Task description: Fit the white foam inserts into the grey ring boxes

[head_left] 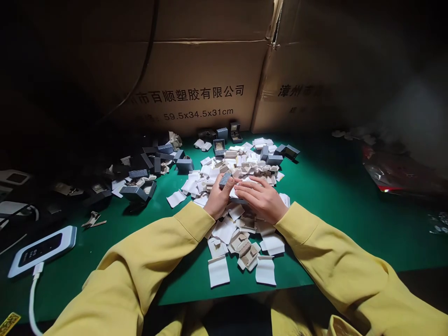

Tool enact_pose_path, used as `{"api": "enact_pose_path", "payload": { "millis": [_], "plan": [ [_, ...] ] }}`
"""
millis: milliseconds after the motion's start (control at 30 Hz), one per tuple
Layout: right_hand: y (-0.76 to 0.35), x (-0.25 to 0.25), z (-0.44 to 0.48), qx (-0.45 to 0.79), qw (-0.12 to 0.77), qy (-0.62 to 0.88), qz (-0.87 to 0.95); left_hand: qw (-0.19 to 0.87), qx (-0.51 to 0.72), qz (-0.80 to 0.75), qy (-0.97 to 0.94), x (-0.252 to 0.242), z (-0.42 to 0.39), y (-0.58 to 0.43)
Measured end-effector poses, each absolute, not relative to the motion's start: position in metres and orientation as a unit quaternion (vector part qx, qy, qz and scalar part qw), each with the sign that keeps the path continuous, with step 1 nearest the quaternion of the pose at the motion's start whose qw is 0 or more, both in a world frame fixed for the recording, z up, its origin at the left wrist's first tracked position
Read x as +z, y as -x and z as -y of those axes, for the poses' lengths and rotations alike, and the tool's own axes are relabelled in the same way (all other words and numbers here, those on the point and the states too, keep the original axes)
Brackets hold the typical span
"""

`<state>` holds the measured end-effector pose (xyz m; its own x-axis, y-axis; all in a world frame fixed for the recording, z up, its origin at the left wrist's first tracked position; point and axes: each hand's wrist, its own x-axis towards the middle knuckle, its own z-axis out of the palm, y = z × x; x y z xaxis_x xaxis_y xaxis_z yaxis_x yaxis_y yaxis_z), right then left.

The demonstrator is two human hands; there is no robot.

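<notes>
My left hand (pixel 217 198) grips a small grey jewellery box (pixel 225 179) at its lid, fingers curled round it. My right hand (pixel 259 196) rests beside it with fingers stretched flat and pressing on the box's base and the white pads beneath. Both hands sit on a heap of small white and cream insert pads (pixel 241 233) spread over the green mat (pixel 325 200). Yellow sleeves cover both arms.
Several grey boxes (pixel 182 164), some open, lie left of and behind the heap. Large cardboard cartons (pixel 196 74) form a wall at the back. A white device with a cable (pixel 42 249) lies front left. A red shiny wrapper (pixel 388 175) sits at the right.
</notes>
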<state>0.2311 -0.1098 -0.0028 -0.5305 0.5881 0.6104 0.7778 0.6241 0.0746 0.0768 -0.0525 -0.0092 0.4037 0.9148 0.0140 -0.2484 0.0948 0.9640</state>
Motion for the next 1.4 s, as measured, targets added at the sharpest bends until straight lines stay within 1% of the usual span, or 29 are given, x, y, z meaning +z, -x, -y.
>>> {"api": "enact_pose_path", "payload": {
  "millis": [100,400,467,567,700,767,867,933,1000,1133,1233,1400],
  "plan": [
    [-0.23,-0.003,0.111,-0.179,0.281,0.392,0.858,0.685,0.422,-0.295,-0.516,-0.011,0.052,-0.076],
    [-0.23,-0.002,0.113,-0.157,0.301,0.404,0.85,0.693,0.417,-0.275,-0.52,-0.013,0.051,-0.075],
    [-0.232,-0.004,0.112,-0.15,0.319,0.414,0.839,0.713,0.409,-0.255,-0.509,-0.012,0.052,-0.074],
    [-0.235,-0.008,0.11,-0.156,0.37,0.45,0.798,0.746,0.382,-0.234,-0.493,-0.009,0.054,-0.074],
    [-0.235,-0.01,0.11,-0.145,0.426,0.5,0.74,0.746,0.364,-0.242,-0.502,-0.008,0.053,-0.074],
    [-0.235,-0.007,0.11,-0.082,0.438,0.5,0.743,0.726,0.383,-0.246,-0.517,-0.01,0.053,-0.074],
    [-0.239,0.001,0.109,0.104,0.437,0.474,0.757,0.646,0.425,-0.24,-0.586,-0.012,0.054,-0.072],
    [-0.243,0.004,0.107,0.222,0.453,0.453,0.735,0.586,0.425,-0.23,-0.65,-0.013,0.057,-0.07],
    [-0.246,0.006,0.106,0.286,0.483,0.447,0.697,0.54,0.405,-0.221,-0.704,-0.012,0.06,-0.068],
    [-0.243,0.004,0.108,0.3,0.52,0.475,0.644,0.465,0.382,-0.19,-0.776,-0.01,0.062,-0.066],
    [-0.236,0.002,0.112,0.274,0.544,0.493,0.621,0.413,0.386,-0.172,-0.807,-0.01,0.06,-0.066],
    [-0.23,0.003,0.119,0.22,0.577,0.507,0.601,0.37,0.396,-0.14,-0.829,-0.014,0.057,-0.064]
  ]
}}
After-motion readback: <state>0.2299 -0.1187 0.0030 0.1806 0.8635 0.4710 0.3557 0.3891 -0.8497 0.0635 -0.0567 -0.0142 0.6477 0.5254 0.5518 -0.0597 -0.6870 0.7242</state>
